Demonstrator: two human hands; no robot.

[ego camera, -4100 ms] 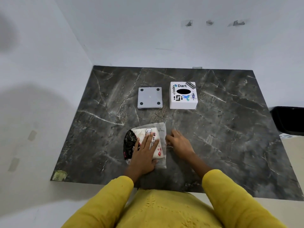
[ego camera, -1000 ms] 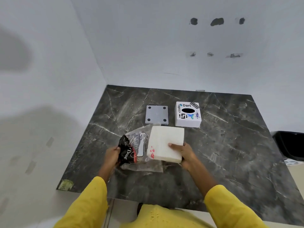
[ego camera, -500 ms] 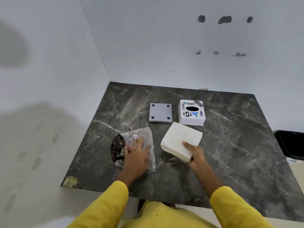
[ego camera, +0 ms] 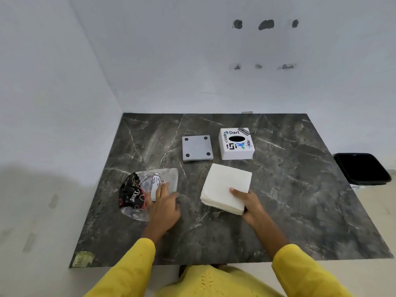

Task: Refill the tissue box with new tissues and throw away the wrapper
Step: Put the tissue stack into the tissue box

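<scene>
A white stack of tissues (ego camera: pixel 225 185) lies on the dark marble table (ego camera: pixel 300 189), in front of the white tissue box (ego camera: pixel 236 144) with stickers and a black oval slot. My right hand (ego camera: pixel 248 202) grips the stack at its near right corner. The empty clear plastic wrapper (ego camera: pixel 141 189), with a black printed end, lies flat to the left. My left hand (ego camera: pixel 165 204) rests flat on the wrapper's right part, fingers spread. The grey base plate (ego camera: pixel 197 147) of the box lies upside down left of the box.
A black bin (ego camera: pixel 362 168) stands on the floor past the table's right edge. White walls close the table at the back and left. A greenish sticker (ego camera: pixel 82 258) marks the table's near left corner.
The tissue stack has come out of the wrapper and now rests on the table. My left hand has laid the empty wrapper down flat at the left.
</scene>
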